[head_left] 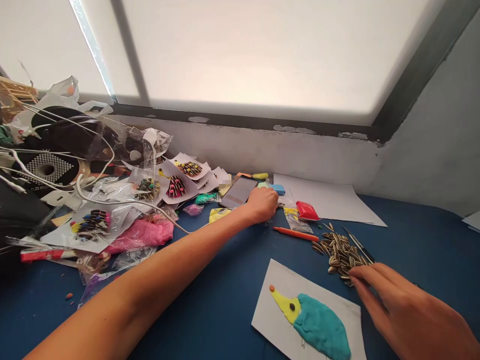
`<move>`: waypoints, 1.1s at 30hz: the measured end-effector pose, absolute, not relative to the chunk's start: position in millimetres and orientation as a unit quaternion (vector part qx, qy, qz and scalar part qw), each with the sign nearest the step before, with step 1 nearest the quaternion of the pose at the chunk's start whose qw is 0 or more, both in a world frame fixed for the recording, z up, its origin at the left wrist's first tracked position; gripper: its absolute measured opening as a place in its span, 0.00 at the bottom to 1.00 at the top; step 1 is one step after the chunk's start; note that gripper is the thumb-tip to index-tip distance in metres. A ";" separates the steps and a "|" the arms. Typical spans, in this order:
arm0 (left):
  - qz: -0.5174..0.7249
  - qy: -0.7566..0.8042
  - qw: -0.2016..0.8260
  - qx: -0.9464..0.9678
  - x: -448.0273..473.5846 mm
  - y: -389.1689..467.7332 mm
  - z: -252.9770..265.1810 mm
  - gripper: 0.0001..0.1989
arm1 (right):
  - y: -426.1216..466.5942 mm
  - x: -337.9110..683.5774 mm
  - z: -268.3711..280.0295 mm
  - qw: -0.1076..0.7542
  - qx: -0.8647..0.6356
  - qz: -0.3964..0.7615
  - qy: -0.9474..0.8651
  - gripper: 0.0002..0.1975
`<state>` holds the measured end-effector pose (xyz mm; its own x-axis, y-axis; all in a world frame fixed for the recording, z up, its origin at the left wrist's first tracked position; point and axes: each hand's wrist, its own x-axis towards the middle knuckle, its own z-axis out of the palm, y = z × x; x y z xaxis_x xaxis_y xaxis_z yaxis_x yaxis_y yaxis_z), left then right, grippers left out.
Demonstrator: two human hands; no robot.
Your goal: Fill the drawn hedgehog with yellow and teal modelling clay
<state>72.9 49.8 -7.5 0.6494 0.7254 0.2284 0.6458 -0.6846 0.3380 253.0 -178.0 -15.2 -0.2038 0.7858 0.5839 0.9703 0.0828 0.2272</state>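
Observation:
My left hand (263, 204) reaches to the back of the table, beside a phone (240, 192) and small clay packets. Its fingers curl downward and closed; whatever they hold is hidden. At the near edge of a pile of striped sunflower seeds (339, 250), my right hand (407, 305) pinches a seed between thumb and fingertips. Left of that hand lies a white card (264, 315) with a clay hedgehog (322, 325): teal body, yellow snout, orange nose, dark eye. No seeds stick in the body.
An orange pen (296, 234) and a thin metal tool (358, 244) flank the seeds. Behind are a red clay packet (307, 210) and white paper sheets (330, 200). Finished hedgehog cards (178, 182), plastic bags, a pink cloth (144, 234) and a white cable (123, 201) crowd the left.

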 end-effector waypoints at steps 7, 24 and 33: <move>0.270 0.298 0.294 0.867 72.5 36.6 9.6 0.16 | -177.8 246.2 -2.7 0.257 -0.661 -0.172 -0.684 0.22; 0.133 0.102 0.702 0.692 77.4 -18.3 8.1 0.17 | -177.5 233.5 12.0 0.483 -0.684 0.279 -0.470 0.21; 0.099 0.124 0.681 0.714 78.7 -24.5 9.2 0.09 | -173.7 232.6 14.3 0.487 -0.696 0.267 -0.456 0.21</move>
<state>78.7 -24.5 9.2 0.9494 0.3129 -0.0270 0.0417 -0.0404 0.9983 232.6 -173.7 14.3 0.4420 0.8941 0.0720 0.3746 -0.1110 -0.9205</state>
